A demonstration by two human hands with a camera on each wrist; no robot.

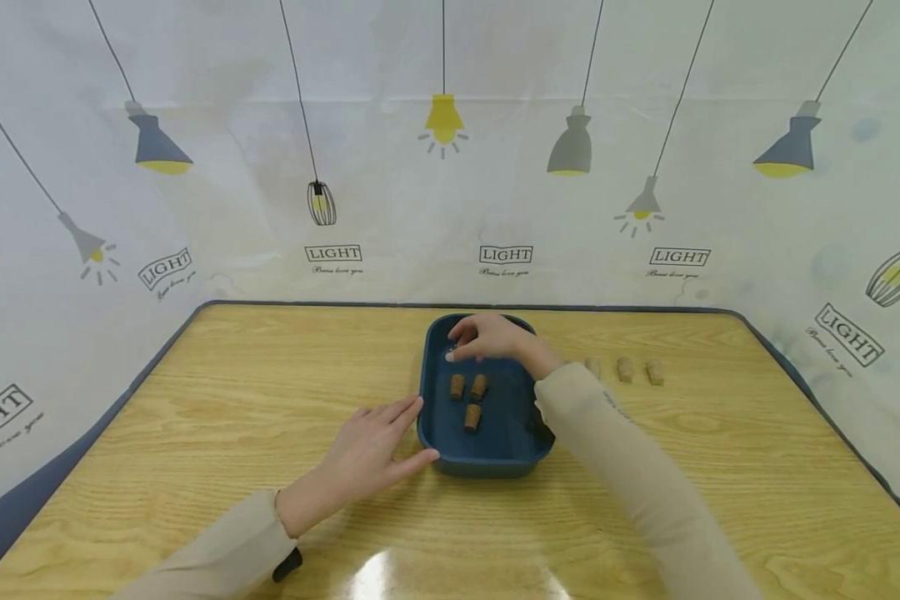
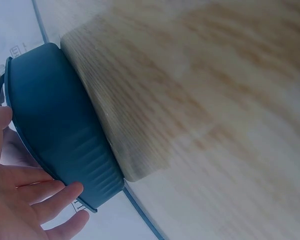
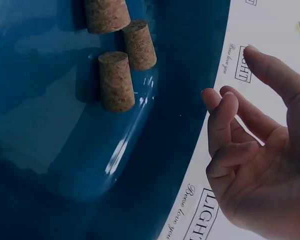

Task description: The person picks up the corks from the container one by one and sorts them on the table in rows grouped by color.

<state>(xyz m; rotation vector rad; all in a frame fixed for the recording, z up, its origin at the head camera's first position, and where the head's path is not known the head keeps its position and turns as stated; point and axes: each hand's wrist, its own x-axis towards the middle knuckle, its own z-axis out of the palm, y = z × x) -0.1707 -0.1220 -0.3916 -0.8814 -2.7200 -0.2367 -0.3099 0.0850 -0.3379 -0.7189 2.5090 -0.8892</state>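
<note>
A deep blue tray (image 1: 487,468) stands on the wooden table with brown corks in it. Three of them show in its near half in the head view, one being this upright cork (image 1: 472,417). My left hand (image 1: 371,442) rests its fingers and thumb along the tray's left rim and near corner, fingers fairly straight. Over the far part of the tray hovers my right hand (image 1: 495,337), fingers loosely bent with a gap to the thumb and nothing between them. In the right wrist view, corks (image 3: 116,82) cluster by the tray's curved inner wall.
Right of the tray, a row of paler corks (image 1: 625,369) stands on the table (image 1: 270,375), partly hidden by the right forearm. A printed cloth wall (image 1: 390,167) with lamp drawings rises behind the table's far edge and along both sides.
</note>
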